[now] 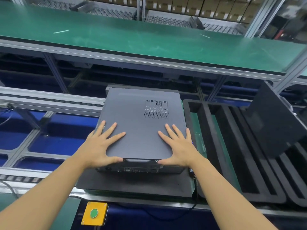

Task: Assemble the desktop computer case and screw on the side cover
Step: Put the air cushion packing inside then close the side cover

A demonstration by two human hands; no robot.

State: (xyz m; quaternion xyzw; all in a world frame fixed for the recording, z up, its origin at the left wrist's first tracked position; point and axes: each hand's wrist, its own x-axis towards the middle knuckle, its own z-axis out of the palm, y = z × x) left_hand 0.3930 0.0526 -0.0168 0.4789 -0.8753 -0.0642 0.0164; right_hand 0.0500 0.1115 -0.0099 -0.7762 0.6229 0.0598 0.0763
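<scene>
1. Head view, middle: dark grey metal desktop computer case lying flat on a black foam mat on the green table, port-lined end panel towards the camera.
2. On top of the case: flat grey metal side cover, with a square perforated vent patch near its far right corner.
3. Left hand: palm down on the near left part of the side cover, fingers straight and spread, thumb along the near edge; grip apart, clasping nothing.
4. Right hand: palm down on the near right part, fingers straight and spread, thumb at the near edge; grip likewise apart.
5. Just beside the case on the right: black foam tray with long slots, and a black foam slab tilted over its far end.
6. At the near edge: yellow square box with a round green button.
7. Beyond the case: raised green conveyor belt, with brown cardboard boxes on racks behind.
</scene>
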